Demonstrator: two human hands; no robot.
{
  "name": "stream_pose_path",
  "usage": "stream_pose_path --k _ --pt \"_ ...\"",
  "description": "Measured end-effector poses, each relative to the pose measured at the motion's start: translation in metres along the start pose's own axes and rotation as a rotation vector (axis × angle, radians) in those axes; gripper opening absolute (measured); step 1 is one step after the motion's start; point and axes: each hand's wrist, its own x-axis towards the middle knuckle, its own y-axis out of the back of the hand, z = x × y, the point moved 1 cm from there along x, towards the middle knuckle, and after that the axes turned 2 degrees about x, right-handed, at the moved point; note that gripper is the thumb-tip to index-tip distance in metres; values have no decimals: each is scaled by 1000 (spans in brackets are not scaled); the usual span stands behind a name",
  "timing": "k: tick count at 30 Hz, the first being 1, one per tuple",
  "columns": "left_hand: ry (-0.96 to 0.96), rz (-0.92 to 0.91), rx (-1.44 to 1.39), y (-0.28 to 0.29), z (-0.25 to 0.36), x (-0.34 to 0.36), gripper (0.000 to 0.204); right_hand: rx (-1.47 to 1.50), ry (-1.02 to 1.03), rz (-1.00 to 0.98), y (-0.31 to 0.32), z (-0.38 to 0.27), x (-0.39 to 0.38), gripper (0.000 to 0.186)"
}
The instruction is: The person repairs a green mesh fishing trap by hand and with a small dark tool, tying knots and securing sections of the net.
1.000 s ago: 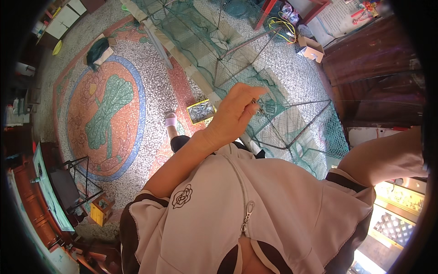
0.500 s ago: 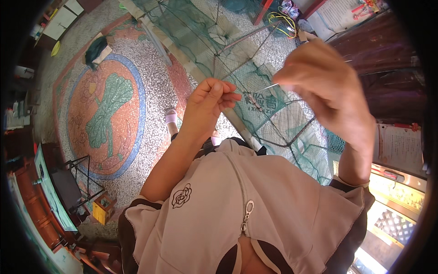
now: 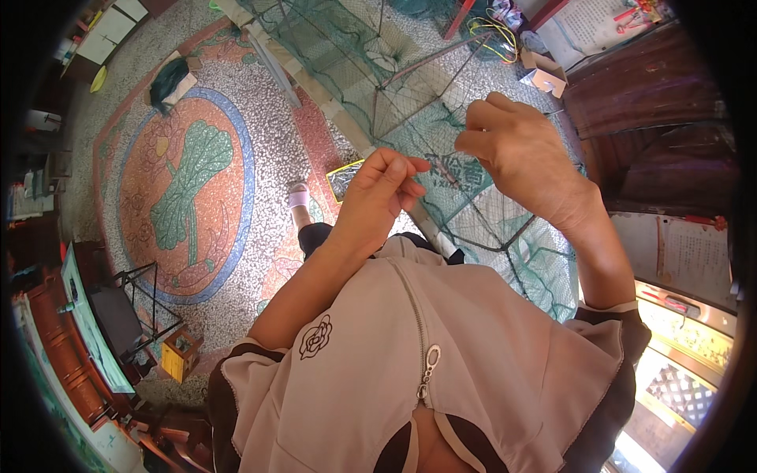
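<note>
My left hand (image 3: 386,189) is raised in front of my body, thumb pressed against the curled index finger. Whatever lies in that pinch, perhaps thread, is too fine to make out. To its right and slightly higher, my right hand (image 3: 516,154) is closed, back of the hand toward me. A thin metal needle showed in it a moment ago; now the fingers hide nearly all of it. Beneath both hands spreads a green mesh net trap (image 3: 410,102) with dark rod frames. A piece with dark printing (image 3: 457,173) shows through the mesh between the hands.
A long pale beam (image 3: 347,126) runs beside the net, with a yellow-edged black panel (image 3: 344,178) near it. An open cardboard box (image 3: 544,75) and yellow cord (image 3: 505,39) lie beyond. Dark furniture (image 3: 646,94) stands right; a yellow box (image 3: 180,356) sits left.
My right hand has come lower and slightly left, and its needle has gone out of sight. The left hand has shifted a little right and down, still pinched.
</note>
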Motion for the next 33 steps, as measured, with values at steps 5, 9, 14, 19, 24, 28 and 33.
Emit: stream_pose_path --k 5,9,14,19,24,28,33 --pt "56 -20 -11 2 -8 0 14 70 -8 -30 -9 -1 -2 7" --pt "85 -16 -56 8 -15 1 14 177 -46 -48 -14 0 -3 6" --pt "241 149 -381 7 -23 3 11 369 -110 -18 -23 -11 0 17" --pt "308 138 -409 5 -26 3 10 454 -155 -10 -34 -23 0 19" --pt "252 88 -259 3 -24 3 9 411 -134 62 -41 -25 2 15" --pt "134 132 -35 -6 -16 3 4 198 36 152 -39 -37 12 19" --pt "-27 102 215 -4 -19 6 6 670 182 272 -31 -65 36 20"
